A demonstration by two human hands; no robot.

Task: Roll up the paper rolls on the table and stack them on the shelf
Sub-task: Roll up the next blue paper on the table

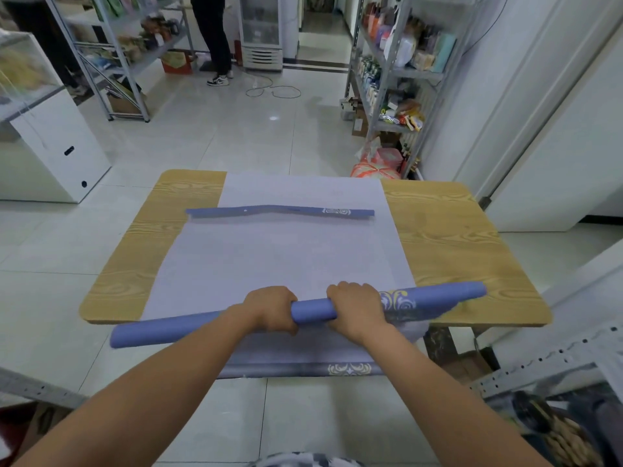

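A blue paper roll (312, 311) with a pale ornament print lies across the near edge of the wooden table (455, 237), tilted up to the right. My left hand (271, 310) and my right hand (355, 308) grip it side by side near its middle. An unrolled pale sheet (279, 254) covers the table's centre and hangs over the near edge, where a printed border shows. A thin, slightly bent blue roll (279, 211) lies on the sheet toward the far side.
A metal shelf (391, 72) with bottles and packets stands at the back right, another shelf (128, 45) at the back left. A person (215, 38) stands far behind. A white cabinet (50, 146) is at left, a perforated shelf rail (539, 369) at lower right.
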